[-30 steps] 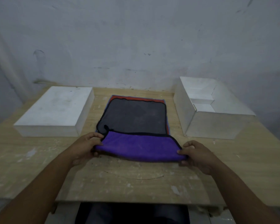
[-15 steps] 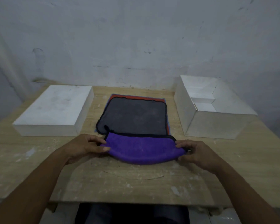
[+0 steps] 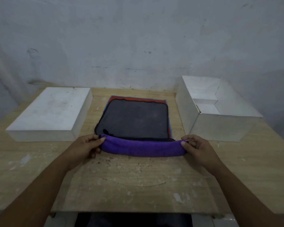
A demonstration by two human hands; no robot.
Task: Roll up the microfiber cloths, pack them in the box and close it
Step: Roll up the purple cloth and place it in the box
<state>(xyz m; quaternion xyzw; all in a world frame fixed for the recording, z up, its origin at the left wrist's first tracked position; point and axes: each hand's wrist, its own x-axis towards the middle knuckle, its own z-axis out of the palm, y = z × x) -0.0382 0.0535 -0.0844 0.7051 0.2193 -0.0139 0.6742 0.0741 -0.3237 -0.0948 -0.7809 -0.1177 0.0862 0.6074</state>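
Note:
A stack of microfiber cloths lies in the middle of the wooden table [image 3: 138, 177]. The top cloth [image 3: 134, 118] is grey on its upper face and purple underneath, with a black hem. Its near edge is curled into a purple roll [image 3: 143, 147] across the stack's front. My left hand [image 3: 87, 147] pinches the roll's left end and my right hand [image 3: 196, 148] pinches its right end. A red cloth [image 3: 138, 99] and a blue cloth edge [image 3: 170, 128] show beneath. The open white box [image 3: 220, 126] stands at the right. Its white lid [image 3: 51, 110] lies at the left.
A grey wall runs close behind the table. The table's front edge is near my body, with a bare stretch of wood between it and the roll. The box shows small white dividers [image 3: 205, 104] inside at its far end.
The folded purple flap has been rolled tighter and moved away from me over the grey cloth. Both hands have shifted forward with it, staying at its ends.

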